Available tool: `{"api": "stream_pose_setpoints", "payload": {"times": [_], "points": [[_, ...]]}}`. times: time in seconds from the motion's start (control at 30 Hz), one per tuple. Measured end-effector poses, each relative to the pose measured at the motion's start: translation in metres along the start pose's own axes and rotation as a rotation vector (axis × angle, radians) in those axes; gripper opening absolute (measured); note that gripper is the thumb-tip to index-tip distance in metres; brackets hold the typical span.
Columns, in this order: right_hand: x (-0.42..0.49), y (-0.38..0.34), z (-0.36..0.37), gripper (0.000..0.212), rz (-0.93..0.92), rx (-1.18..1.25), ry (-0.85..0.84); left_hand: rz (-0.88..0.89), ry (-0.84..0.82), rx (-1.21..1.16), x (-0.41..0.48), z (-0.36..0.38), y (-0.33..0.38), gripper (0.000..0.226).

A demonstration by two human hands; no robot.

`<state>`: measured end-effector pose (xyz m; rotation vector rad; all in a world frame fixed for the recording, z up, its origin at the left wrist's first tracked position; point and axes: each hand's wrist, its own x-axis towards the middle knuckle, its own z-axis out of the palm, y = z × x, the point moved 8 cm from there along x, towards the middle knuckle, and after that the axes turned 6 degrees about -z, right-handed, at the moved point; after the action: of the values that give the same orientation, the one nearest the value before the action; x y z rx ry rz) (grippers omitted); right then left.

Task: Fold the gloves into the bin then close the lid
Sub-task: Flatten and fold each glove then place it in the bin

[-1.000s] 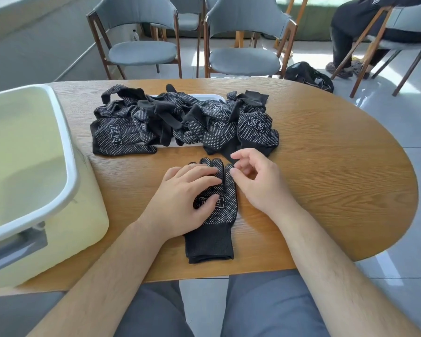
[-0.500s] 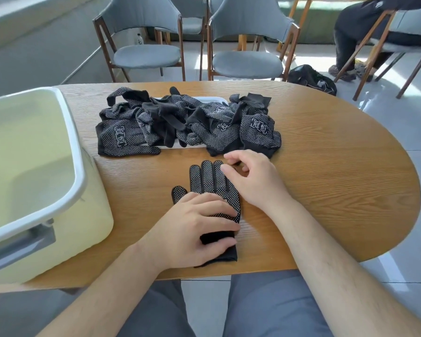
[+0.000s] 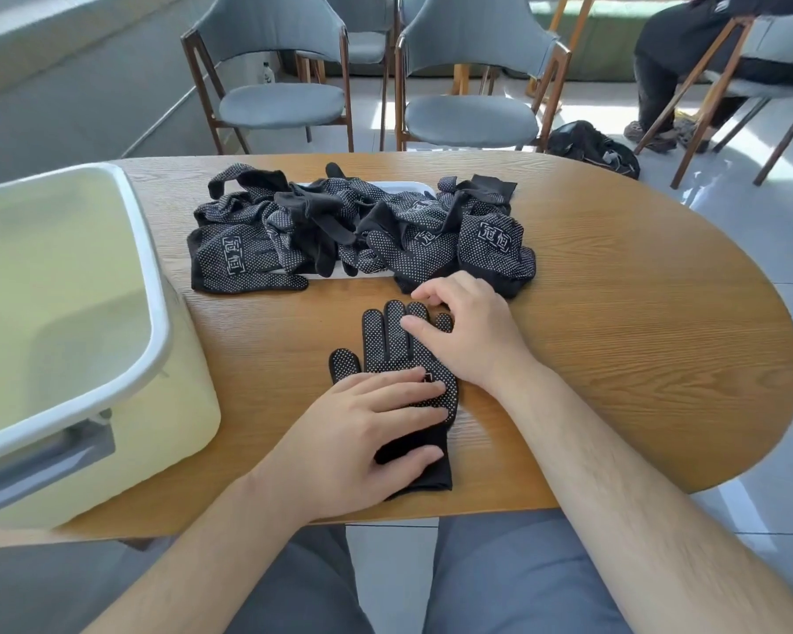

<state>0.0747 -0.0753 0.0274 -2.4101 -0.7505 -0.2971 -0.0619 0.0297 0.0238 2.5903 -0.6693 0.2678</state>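
Meeting or break room, oval wooden table point(image 3: 614, 313), grey upholstered chairs point(image 3: 468, 112), tiled floor point(image 3: 751, 212)

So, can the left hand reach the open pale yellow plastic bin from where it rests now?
Probably yes. The left hand lies flat on the black dotted glove, and only bare wooden table lies between it and the pale yellow bin, open on its left. Nothing blocks that path.
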Motion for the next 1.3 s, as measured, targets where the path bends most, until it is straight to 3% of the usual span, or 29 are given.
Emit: {"api": "stream_pose_setpoints", "payload": {"times": [0.4, 0.53, 0.77, 0.93, 1.07, 1.3], "points": [[0.028, 0.011, -0.001, 0.023, 0.012, 0.038, 0.032, -0.021, -0.064, -0.006, 0.029, -0.001, -0.017, 0.039], [0.023, 0.012, -0.002, 0.032, 0.021, 0.071, 0.057, 0.010, -0.058, -0.008, 0.022, 0.000, -0.012, 0.036], [0.012, 0.012, 0.001, 0.025, 0.010, -0.040, 0.002, 0.027, -0.038, -0.017, 0.018, -0.001, -0.010, 0.036], [0.006, 0.006, -0.004, 0.021, -0.003, 0.031, 0.003, 0.017, -0.037, -0.019, 0.019, -0.001, -0.010, 0.037], [0.008, 0.009, -0.005, 0.020, 0.072, 0.198, -0.020, 0.015, -0.035, -0.011, 0.019, -0.001, -0.010, 0.037], [0.018, 0.018, 0.000, 0.021, 0.153, 0.253, -0.027, -0.001, -0.029, -0.010, 0.021, -0.002, -0.011, 0.044]]}}
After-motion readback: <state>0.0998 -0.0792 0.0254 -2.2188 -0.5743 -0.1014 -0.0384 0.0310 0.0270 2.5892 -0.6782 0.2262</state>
